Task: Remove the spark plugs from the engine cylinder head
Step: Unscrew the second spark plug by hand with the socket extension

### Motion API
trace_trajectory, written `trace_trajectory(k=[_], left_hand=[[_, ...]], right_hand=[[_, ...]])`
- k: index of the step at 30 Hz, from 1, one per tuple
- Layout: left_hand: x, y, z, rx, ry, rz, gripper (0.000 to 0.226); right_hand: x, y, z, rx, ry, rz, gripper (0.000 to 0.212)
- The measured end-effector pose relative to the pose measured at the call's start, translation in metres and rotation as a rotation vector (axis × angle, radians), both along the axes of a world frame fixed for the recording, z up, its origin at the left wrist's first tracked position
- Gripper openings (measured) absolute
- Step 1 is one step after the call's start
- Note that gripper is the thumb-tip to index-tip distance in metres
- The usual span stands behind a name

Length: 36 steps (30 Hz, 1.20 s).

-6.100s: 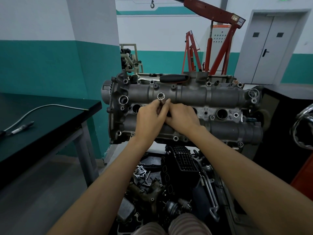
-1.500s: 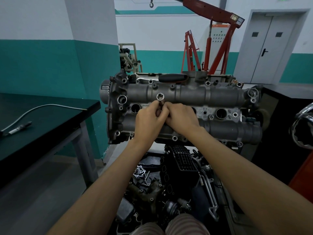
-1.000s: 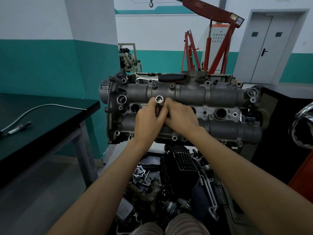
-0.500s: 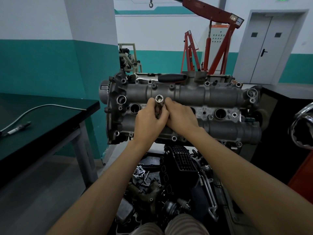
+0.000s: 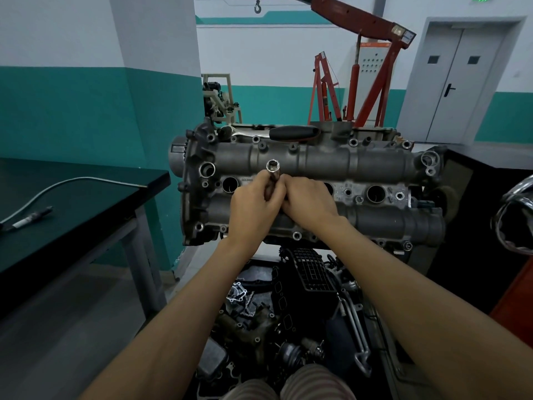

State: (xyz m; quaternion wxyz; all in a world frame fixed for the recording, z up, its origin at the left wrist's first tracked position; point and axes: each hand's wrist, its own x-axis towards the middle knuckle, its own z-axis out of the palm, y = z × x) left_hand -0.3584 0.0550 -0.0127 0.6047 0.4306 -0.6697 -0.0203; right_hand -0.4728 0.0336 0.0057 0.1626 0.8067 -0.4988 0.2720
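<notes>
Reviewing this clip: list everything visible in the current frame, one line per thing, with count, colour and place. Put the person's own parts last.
cylinder head: one, grey metal, centre, on the engine.
socket: one, silver tube, held over the second plug well from the left.
open plug wells: two clearly seen, dark holes, left and right of the hands.
ratchet: one, black handle, lying along the head's far edge.
table: one, dark green top, left.
cable: one, grey, on the table.
engine hoist: one, red, behind the engine.
double door: one, grey, back right.
loose engine parts: a pile, dark, below the engine.
left hand: grips the socket.
right hand: pinches the socket.
</notes>
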Motion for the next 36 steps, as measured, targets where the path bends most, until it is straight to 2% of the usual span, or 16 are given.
trace_trajectory(k=[8, 14, 20, 24, 30, 36], left_hand=[[0.0002, 0.0014, -0.0008, 0.028, 0.023, -0.027, 0.016], [-0.0011, 0.001, 0.0028, -0.003, 0.046, -0.016, 0.032], [-0.0019, 0.0039, 0.0027, 0.018, 0.043, -0.018, 0.034], [-0.0009, 0.0054, 0.0023, 0.047, 0.058, -0.041, 0.028], [-0.001, 0.0041, 0.0022, 0.025, 0.021, -0.01, 0.02], [-0.0007, 0.0018, 0.0047, 0.017, 0.054, 0.0, 0.028]], right_hand=[[-0.002, 0.0018, 0.0003, 0.006, -0.05, 0.055, 0.019], [-0.0009, -0.0002, 0.0005, 0.016, -0.058, 0.02, 0.032], [-0.0004, -0.0013, 0.0005, 0.033, -0.016, -0.018, 0.027], [-0.0008, 0.0011, 0.0013, 0.032, -0.043, 0.029, 0.017], [-0.0016, 0.002, 0.0006, 0.032, -0.069, 0.042, 0.024], [-0.0017, -0.0024, -0.0006, 0.046, -0.057, 0.003, 0.03]])
